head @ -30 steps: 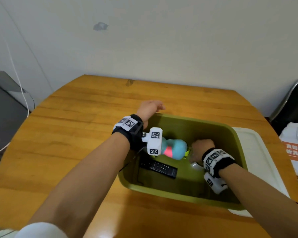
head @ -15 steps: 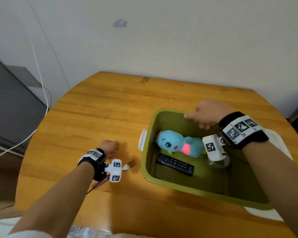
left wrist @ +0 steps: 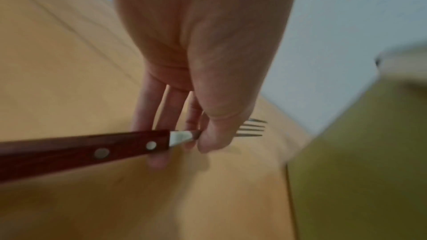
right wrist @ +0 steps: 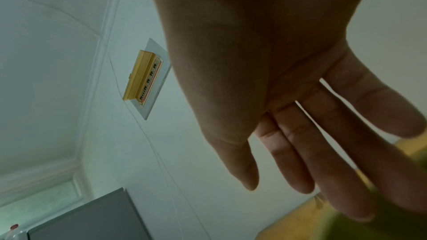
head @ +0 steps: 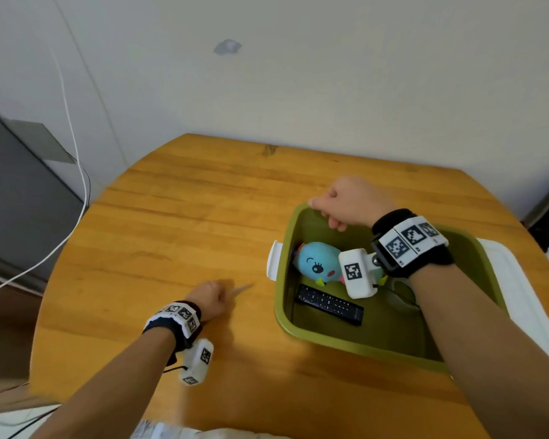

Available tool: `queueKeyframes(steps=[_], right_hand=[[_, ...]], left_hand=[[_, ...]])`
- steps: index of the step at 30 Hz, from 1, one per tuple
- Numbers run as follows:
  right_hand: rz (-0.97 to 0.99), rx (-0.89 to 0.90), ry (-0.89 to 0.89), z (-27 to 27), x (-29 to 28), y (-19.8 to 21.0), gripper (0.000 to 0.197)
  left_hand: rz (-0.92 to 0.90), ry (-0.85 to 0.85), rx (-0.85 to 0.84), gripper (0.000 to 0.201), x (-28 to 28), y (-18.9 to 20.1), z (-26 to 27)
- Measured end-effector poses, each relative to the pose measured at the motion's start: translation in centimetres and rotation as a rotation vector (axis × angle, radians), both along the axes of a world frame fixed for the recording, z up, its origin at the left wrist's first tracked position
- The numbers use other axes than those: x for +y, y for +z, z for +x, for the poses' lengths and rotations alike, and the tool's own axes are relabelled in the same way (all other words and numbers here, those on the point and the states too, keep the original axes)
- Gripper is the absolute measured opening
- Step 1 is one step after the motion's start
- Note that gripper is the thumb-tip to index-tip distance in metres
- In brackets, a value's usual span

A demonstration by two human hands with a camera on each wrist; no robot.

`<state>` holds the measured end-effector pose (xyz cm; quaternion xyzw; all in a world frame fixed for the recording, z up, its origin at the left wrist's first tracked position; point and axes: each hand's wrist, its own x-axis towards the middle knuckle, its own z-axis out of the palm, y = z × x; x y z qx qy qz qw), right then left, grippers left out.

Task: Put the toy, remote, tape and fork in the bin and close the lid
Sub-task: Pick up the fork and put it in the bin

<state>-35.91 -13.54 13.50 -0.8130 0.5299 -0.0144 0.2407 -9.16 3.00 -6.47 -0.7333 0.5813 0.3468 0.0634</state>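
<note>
One wooden-handled fork (left wrist: 97,150) sits pinched at its metal neck by the left hand (left wrist: 203,72), low over the table (head: 171,217) beside the bin (head: 330,335); stiff, light (handle-heavy, likely). Right hand (head: 351,201) rests spread on the rim.

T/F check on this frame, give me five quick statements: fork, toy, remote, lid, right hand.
1. The left hand pinches the fork at its neck, out on the table. True.
2. The blue toy lies on the table beside the bin. False: it lies inside the green bin.
3. The black remote lies on the bin floor, on the near side of the toy. True.
4. The white lid already covers the bin. False: the bin is open and the lid lies at its right side.
5. The right hand holds the tape. False: it rests at the bin's far rim, with nothing seen in its fingers.
</note>
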Motion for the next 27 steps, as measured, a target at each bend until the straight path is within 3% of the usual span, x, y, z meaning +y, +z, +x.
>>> queueKeyframes(steps=[3, 6, 9, 13, 16, 20, 22, 24, 27], right_hand=[[-0.039, -0.078, -0.022, 0.1, 0.9, 0.0, 0.048], [-0.061, -0.217, -0.047, 0.1, 2.0, 0.2, 0.040], [-0.003, -0.418, -0.046, 0.3, 3.0, 0.8, 0.029], [0.145, -0.685, -0.053, 1.1, 3.8, 2.0, 0.027], [0.167, -0.895, -0.036, 0.5, 4.2, 3.2, 0.020], [0.096, -0.891, -0.016, -2.8, 3.7, 3.9, 0.015], [0.075, -0.785, -0.014, -4.7, 3.3, 3.6, 0.012], [0.068, -0.606, -0.017, -6.8, 2.9, 3.0, 0.010], [0.189, -0.331, 0.019, -9.3, 2.8, 1.4, 0.012]], left_hand=[[-0.160, 0.393, 0.318, 0.007, -1.8, 4.3, 1.7], [-0.389, 0.653, 0.645, 0.017, -4.0, 10.6, 2.3], [-0.553, 0.670, 0.914, 0.021, -6.3, 17.3, 0.3], [-0.604, 0.653, 1.241, 0.020, -8.6, 22.9, -5.5], [-0.594, 0.576, 1.252, 0.030, -8.8, 24.7, -10.5], [-0.544, 0.513, 1.244, 0.026, -8.5, 23.9, -14.6], [-0.500, 0.382, 1.155, 0.022, -8.6, 22.8, -14.8], [-0.444, 0.287, 1.018, 0.032, -8.7, 21.4, -14.5], [-0.510, 0.318, 0.791, 0.034, -9.2, 18.2, -13.8]])
